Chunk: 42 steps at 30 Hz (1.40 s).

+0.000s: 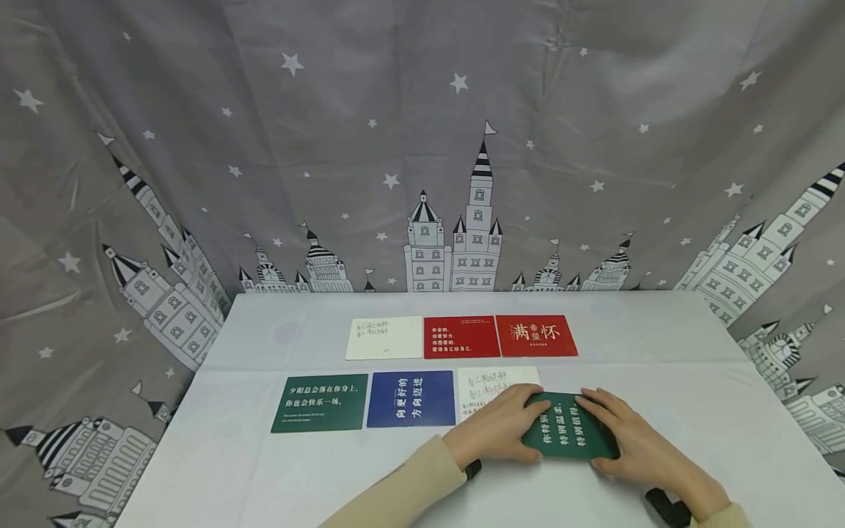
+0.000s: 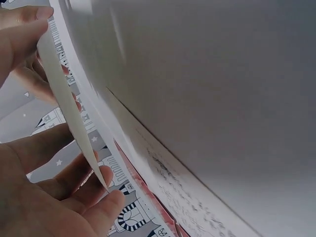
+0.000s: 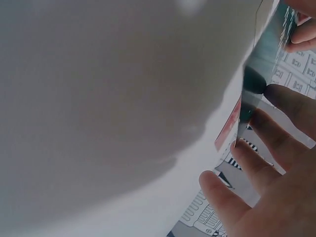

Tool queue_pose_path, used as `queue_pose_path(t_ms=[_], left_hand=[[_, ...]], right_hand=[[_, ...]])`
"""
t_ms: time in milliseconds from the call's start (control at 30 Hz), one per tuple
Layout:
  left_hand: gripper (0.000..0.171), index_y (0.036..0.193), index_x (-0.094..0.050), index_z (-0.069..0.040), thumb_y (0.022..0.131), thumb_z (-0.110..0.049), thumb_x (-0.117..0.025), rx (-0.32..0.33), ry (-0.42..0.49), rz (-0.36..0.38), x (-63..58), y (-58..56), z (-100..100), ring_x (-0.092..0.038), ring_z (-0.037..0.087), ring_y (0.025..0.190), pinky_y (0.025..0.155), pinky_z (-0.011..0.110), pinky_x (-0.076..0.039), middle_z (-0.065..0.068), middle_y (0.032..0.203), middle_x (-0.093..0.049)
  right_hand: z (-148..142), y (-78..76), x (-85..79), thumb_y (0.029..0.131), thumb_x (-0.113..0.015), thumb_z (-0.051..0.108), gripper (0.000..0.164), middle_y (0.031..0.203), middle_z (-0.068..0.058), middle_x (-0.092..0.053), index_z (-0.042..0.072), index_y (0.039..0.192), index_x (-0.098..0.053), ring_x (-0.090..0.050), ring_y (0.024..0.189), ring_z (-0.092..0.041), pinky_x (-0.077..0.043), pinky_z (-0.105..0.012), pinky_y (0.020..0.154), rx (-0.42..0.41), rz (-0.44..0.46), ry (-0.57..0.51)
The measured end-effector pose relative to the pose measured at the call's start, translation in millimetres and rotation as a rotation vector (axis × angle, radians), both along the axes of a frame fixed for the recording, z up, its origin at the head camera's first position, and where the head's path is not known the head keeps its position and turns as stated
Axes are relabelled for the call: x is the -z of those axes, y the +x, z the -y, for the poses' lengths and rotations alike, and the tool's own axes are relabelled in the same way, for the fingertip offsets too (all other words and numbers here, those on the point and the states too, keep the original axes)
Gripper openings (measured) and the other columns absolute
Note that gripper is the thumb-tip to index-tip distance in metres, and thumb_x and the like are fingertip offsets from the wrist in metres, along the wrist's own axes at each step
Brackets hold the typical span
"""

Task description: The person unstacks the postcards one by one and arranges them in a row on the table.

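Note:
A green card (image 1: 571, 433) with white writing is held between both hands near the front right of the table. My left hand (image 1: 498, 429) grips its left side, and my right hand (image 1: 634, 444) holds the right side, thumb at the lower corner. In the left wrist view the card (image 2: 71, 111) appears almost edge-on, its pale side showing. Behind the left hand, a white card (image 1: 491, 381) with handwriting is partly covered. A blue card (image 1: 411, 400) and another green card (image 1: 319, 403) lie further left in that row.
The back row holds a white handwritten card (image 1: 384, 338), a red card (image 1: 461, 337) and a second red card (image 1: 537, 336). They lie flat on the white tabletop (image 1: 218, 455). A grey curtain (image 1: 370, 161) printed with castles and stars hangs behind the table.

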<state>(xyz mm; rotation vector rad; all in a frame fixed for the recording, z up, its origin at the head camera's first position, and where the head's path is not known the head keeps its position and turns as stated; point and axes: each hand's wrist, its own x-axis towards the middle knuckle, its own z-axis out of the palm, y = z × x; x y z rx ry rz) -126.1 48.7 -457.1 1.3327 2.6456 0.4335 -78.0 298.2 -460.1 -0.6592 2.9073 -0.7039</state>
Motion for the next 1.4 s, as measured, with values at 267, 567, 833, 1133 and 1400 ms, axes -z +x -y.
queue_pose_path(t_ms=[267,567,833,1133,1400], left_hand=[[0.073,0.141,-0.047,-0.012,0.081,-0.043,-0.074,-0.014,-0.009,0.016,0.6,-8.1,-15.6,-0.033,0.015,0.134,0.108,0.019,-0.024,0.005,0.145,-0.038],[0.073,0.141,-0.048,-0.013,0.08,-0.043,-0.074,-0.035,-0.018,0.004,3.6,-12.6,-30.2,-0.034,0.014,0.132,0.107,0.016,-0.024,0.004,0.143,-0.04],[0.072,0.14,-0.049,-0.014,0.08,-0.045,-0.074,-0.056,-0.035,0.001,6.8,-21.0,-41.0,-0.036,0.011,0.129,0.105,0.015,-0.027,0.002,0.142,-0.04],[0.071,0.141,-0.049,-0.017,0.08,-0.046,-0.073,-0.084,-0.053,0.005,13.3,-28.1,-49.8,-0.034,0.011,0.131,0.11,0.021,-0.022,-0.001,0.142,-0.04],[0.072,0.141,-0.048,-0.018,0.08,-0.048,-0.073,-0.127,-0.087,-0.001,13.4,-33.1,-62.2,-0.032,0.01,0.134,0.113,0.028,-0.018,-0.002,0.144,-0.04]], right_hand=[[-11.4,-9.5,1.5,0.065,-0.084,0.017,0.085,0.142,-0.019,-0.036,0.0,0.139,-0.045,-0.03,0.128,-0.049,-0.037,-0.066,0.092,0.005,0.015,0.003],[-23.4,-17.5,4.4,0.064,-0.085,0.017,0.084,0.14,-0.021,-0.037,0.0,0.137,-0.046,-0.031,0.126,-0.052,-0.036,-0.069,0.091,0.003,0.022,-0.005],[-33.8,-29.0,7.9,0.066,-0.083,0.017,0.084,0.141,-0.024,-0.035,0.001,0.138,-0.044,-0.031,0.127,-0.051,-0.035,-0.069,0.092,0.009,0.076,0.005],[-41.9,-41.6,12.1,0.064,-0.083,0.018,0.084,0.14,-0.023,-0.037,0.002,0.137,-0.046,-0.031,0.126,-0.05,-0.035,-0.069,0.091,0.006,0.083,0.011],[-45.9,-49.2,7.1,0.063,-0.081,0.012,0.082,0.141,-0.024,-0.036,0.001,0.137,-0.046,-0.035,0.123,-0.048,-0.037,-0.067,0.091,0.027,0.128,0.013]])
